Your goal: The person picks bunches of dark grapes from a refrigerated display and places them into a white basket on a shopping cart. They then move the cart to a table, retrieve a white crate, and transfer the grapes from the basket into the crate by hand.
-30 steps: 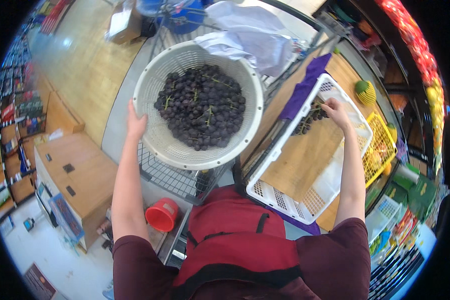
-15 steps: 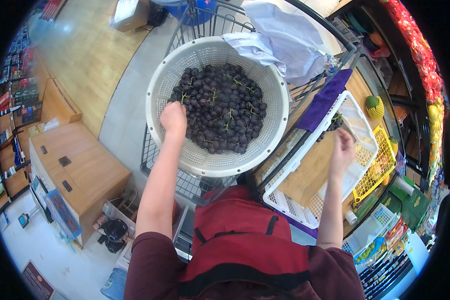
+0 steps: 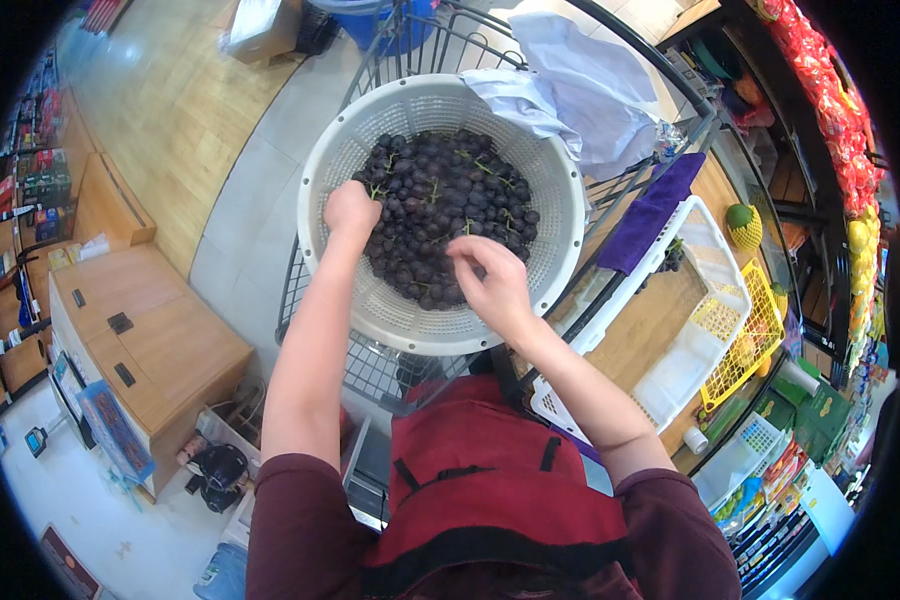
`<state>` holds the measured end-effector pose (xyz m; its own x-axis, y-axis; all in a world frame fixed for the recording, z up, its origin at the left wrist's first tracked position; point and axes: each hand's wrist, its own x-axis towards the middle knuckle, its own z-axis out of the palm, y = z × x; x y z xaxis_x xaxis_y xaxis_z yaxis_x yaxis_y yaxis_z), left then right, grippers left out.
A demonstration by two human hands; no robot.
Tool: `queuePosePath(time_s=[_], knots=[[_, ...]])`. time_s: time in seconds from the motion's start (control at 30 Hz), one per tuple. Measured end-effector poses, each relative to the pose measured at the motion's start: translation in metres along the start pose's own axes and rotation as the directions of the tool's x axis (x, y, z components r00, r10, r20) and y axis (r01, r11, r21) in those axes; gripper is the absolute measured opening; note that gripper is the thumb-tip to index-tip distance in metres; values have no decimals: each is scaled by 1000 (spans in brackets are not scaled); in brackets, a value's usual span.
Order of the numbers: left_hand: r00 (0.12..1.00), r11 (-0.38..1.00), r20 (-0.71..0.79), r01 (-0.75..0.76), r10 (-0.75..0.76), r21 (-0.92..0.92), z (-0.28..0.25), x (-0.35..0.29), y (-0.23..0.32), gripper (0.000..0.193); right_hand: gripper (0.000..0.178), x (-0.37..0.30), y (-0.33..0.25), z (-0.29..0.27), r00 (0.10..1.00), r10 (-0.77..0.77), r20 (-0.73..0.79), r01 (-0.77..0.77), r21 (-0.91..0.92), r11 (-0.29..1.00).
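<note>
A large pale plastic colander [image 3: 315,200] rests on a wire shopping cart, with many dark purple grapes [image 3: 420,235] on green stems inside it. At the left side of the heap, my left hand [image 3: 351,210] is closed on a bunch by its green stem; its fingertips are partly hidden. My right hand [image 3: 495,285] hovers over the front right of the heap, thumb and fingers apart in a curve. Nothing shows in it. To the right stands a white plastic crate [image 3: 705,330] with cardboard and a small grape bunch [image 3: 673,256] at its far end.
White wrapping paper [image 3: 590,90] hangs over the colander's far right rim. The cart's wire frame [image 3: 370,65] surrounds it. A purple cloth [image 3: 650,210] lies beside the crate, a yellow basket [image 3: 745,345] farther right. A wooden cabinet [image 3: 155,330] stands at left.
My right hand has moved left from above the white crate to over the grapes in the colander. My left hand stays at the left side of the grape heap.
</note>
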<state>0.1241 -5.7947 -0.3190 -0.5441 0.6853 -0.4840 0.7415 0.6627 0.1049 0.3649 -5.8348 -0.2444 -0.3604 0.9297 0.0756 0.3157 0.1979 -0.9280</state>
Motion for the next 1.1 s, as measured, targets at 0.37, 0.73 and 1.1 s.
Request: queuePosePath(time_s=[0.37, 0.73, 1.1], knots=[[998, 980, 58, 22, -11, -198, -29, 2, -4, 28, 16, 51, 30, 33, 995, -88, 42, 94, -185, 978], [823, 696, 546, 301, 155, -652, -69, -41, 1, 17, 31, 73, 29, 51, 894, -357, 271, 421, -237, 875], [970, 268, 181, 134, 161, -954, -23, -87, -19, 37, 19, 11, 23, 15, 928, 271, 256, -347, 324, 880]])
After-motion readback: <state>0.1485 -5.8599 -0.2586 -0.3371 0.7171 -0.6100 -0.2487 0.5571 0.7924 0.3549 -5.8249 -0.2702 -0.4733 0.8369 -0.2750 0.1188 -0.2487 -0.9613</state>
